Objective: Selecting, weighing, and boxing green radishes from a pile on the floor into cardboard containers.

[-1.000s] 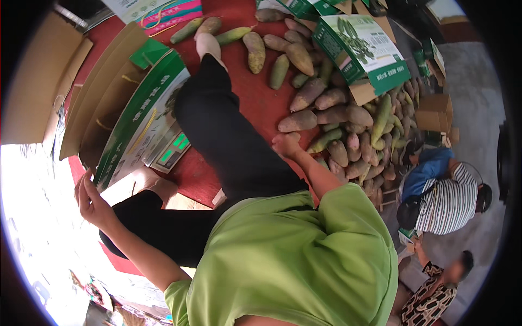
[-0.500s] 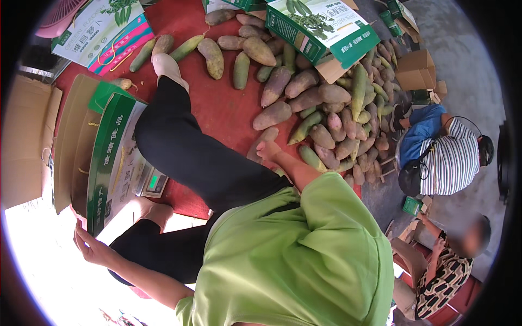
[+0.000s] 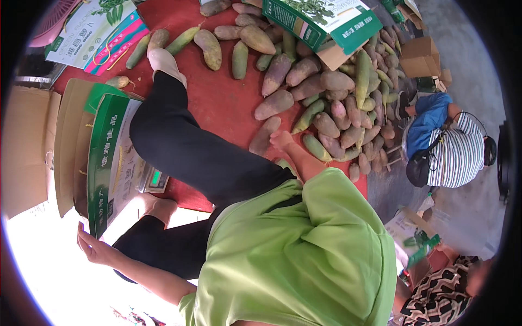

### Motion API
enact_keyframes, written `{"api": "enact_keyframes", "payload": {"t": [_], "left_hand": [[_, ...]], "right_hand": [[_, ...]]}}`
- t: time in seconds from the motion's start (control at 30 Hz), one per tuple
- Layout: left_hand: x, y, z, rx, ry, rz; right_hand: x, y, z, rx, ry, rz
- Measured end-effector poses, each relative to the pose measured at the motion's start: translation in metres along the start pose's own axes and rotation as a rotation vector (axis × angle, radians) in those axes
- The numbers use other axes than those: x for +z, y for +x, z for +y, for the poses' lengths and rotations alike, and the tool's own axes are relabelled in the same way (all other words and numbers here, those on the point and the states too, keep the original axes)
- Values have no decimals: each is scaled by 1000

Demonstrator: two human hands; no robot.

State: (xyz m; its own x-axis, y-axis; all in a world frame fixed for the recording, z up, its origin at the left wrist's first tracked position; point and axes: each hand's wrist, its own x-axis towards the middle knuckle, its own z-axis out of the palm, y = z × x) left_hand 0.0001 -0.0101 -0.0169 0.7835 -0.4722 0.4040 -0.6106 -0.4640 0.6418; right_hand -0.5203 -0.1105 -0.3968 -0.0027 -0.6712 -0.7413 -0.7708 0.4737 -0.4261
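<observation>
My left hand [image 3: 91, 245] reaches out at the lower left, fingers spread, its tips touching the lower corner of an open green-and-white carton [image 3: 106, 163]. My right hand [image 3: 281, 140] is stretched forward onto the red mat [image 3: 217, 98], at the near edge of a pile of purple and green oblong fruits [image 3: 331, 103]. It lies beside a purple fruit [image 3: 263, 137] and a green one [image 3: 316, 148]; its fingers are turned down, so its grip is hidden. My green shirt and black-trousered leg [image 3: 190, 152] fill the middle.
A small scale with a green display [image 3: 156, 178] sits by the carton. Flat brown cardboard [image 3: 27, 146] lies left. Printed boxes stand at top left [image 3: 92, 32] and top [image 3: 321, 22]. A person in a striped shirt [image 3: 457, 155] crouches right; another person [image 3: 446, 288] at lower right.
The view has swung, sliding the scene right and down. My left hand has come closer to the carton's corner. My right hand stays at the edge of the fruit pile.
</observation>
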Motion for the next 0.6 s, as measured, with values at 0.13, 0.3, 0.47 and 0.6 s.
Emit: {"api": "enact_keyframes", "payload": {"t": [0.13, 0.3, 0.47, 0.6], "left_hand": [[-10, 3, -5, 50, 84, 45], [20, 5, -9, 69, 54, 15], [-23, 4, -9, -16, 88, 204], [1, 5, -22, -42, -2, 143]], "right_hand": [[-2, 23, 39, 64, 171, 176], [-34, 47, 168, -10, -116, 503], [-33, 34, 30, 695, 1169, 405], [-64, 23, 55, 596, 1448, 335]]}}
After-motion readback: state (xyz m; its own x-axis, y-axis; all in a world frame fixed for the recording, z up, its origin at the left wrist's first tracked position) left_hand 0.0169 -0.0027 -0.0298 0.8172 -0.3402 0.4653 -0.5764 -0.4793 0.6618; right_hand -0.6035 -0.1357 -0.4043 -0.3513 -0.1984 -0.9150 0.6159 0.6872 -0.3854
